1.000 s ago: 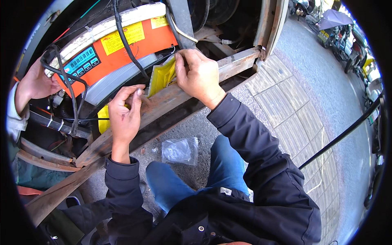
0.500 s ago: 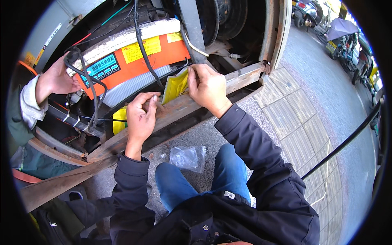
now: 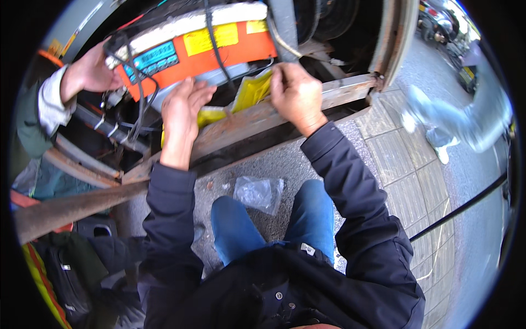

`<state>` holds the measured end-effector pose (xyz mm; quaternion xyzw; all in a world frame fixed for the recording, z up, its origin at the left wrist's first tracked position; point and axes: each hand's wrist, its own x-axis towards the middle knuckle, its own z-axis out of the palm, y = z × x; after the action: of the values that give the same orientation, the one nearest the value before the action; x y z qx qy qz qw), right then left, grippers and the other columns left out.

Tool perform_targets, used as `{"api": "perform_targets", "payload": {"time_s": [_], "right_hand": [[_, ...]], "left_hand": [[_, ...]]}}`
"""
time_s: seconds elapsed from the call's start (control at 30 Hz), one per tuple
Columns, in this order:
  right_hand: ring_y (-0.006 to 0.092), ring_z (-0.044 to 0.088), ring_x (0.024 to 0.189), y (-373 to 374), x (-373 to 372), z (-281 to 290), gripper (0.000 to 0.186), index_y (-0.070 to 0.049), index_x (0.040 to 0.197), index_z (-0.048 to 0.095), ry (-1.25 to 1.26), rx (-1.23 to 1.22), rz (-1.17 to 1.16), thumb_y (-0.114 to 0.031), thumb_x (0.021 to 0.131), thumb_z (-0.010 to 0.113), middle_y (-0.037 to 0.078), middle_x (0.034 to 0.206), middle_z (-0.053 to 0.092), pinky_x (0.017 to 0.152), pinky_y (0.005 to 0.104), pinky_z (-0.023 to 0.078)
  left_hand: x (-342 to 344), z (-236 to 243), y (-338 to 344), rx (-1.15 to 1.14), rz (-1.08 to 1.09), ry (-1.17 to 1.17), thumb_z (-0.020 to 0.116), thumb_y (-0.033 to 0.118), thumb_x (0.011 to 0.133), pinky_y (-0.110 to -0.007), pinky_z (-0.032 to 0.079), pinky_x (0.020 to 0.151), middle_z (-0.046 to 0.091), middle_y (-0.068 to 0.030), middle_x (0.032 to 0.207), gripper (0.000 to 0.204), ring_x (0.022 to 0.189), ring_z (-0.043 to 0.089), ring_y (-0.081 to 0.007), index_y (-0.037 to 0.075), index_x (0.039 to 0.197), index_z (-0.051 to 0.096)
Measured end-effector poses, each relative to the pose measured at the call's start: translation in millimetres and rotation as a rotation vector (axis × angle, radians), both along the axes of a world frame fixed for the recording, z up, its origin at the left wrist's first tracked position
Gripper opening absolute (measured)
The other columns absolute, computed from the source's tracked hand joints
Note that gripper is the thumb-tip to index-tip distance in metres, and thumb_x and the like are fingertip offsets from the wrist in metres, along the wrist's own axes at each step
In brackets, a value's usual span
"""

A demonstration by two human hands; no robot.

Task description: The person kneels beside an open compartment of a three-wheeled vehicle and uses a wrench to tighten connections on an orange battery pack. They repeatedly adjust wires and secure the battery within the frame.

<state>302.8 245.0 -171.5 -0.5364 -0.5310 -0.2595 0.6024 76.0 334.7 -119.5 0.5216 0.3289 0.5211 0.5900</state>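
Note:
A yellow crinkled sheet (image 3: 252, 90) lies along the inner side of a rusty metal beam (image 3: 244, 122), below an orange machine (image 3: 200, 63). Its right end is pinched between the thumb and fingers of my right hand (image 3: 298, 97), which is at the beam. My left hand (image 3: 182, 115) is open, fingers stretched out, over the left part of the sheet and in front of the machine's lower edge. The machine has a blue button panel, yellow labels and a white top edge. Another person's hand (image 3: 98, 71) supports its left end.
Black cables (image 3: 143, 93) hang over the machine's front. A clear plastic bag (image 3: 257, 193) lies on the ground before my knees. At the right, a blurred person (image 3: 466, 118) walks past parked motorbikes (image 3: 435, 24). A long rusty bar (image 3: 71, 207) extends to the lower left.
My left hand has risen from the beam and its curled fingers have straightened over the yellow sheet. My right hand keeps its pinch. The view has shifted, and a walking person has appeared at the right.

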Motion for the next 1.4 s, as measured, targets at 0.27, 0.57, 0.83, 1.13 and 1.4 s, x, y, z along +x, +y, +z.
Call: {"api": "perform_targets", "payload": {"time_s": [0.27, 0.57, 0.83, 1.13, 1.4], "right_hand": [[0.033, 0.071, 0.07, 4, 1, -4, 0.009, -0.008, 0.088, 0.07, -0.008, -0.053, -0.025, -0.016, 0.09, 0.071, 0.012, 0.08, 0.071, 0.064, 0.0385, 0.058], [0.029, 0.074, 0.069, 3, 3, -7, 0.014, -0.006, 0.094, 0.073, -0.044, -0.087, -0.003, -0.02, 0.094, 0.071, 0.011, 0.076, 0.072, 0.064, 0.0336, 0.059], [0.0356, 0.074, 0.074, -1, -11, 19, 0.018, -0.005, 0.092, 0.077, -0.101, -0.295, -0.013, -0.021, 0.093, 0.068, 0.017, 0.081, 0.074, 0.071, 0.0404, 0.06], [0.0385, 0.073, 0.082, 50, -15, 49, 0.03, 0.004, 0.078, 0.076, 0.324, -1.082, 0.149, -0.023, 0.082, 0.062, 0.025, 0.076, 0.071, 0.08, 0.0439, 0.057], [0.0447, 0.067, 0.111, 56, -28, 42, 0.039, 0.008, 0.103, 0.075, 0.243, -1.096, 0.131, -0.023, 0.083, 0.063, 0.033, 0.111, 0.07, 0.098, 0.0436, 0.052]], "left_hand": [[16, 5, 28, -0.219, 0.019, -0.219, 0.057, 0.042, 0.106, -0.048, 0.063, 0.086, 0.054, -0.0421, 0.131, 0.079, 0.106, 0.07, -0.0475, -0.021, 0.142, 0.025], [31, -20, 56, -0.13, 0.207, -0.206, 0.069, 0.04, 0.1, -0.034, 0.059, 0.053, 0.073, -0.0213, 0.088, 0.049, 0.065, 0.074, -0.0304, -0.008, 0.108, 0.063], [37, -25, 62, -0.12, 0.239, -0.241, 0.072, 0.034, 0.099, -0.033, 0.054, 0.042, 0.072, -0.0199, 0.078, 0.043, 0.053, 0.07, -0.0287, -0.008, 0.101, 0.06], [34, -14, 38, 0.019, 0.182, -0.271, 0.067, 0.022, 0.102, -0.029, 0.057, 0.043, 0.071, -0.0241, 0.079, 0.037, 0.057, 0.073, -0.0288, -0.013, 0.099, 0.056], [34, -12, 37, -0.014, 0.206, -0.247, 0.068, 0.023, 0.102, -0.029, 0.056, 0.043, 0.073, -0.0255, 0.083, 0.037, 0.058, 0.074, -0.0275, -0.012, 0.102, 0.057]]}}
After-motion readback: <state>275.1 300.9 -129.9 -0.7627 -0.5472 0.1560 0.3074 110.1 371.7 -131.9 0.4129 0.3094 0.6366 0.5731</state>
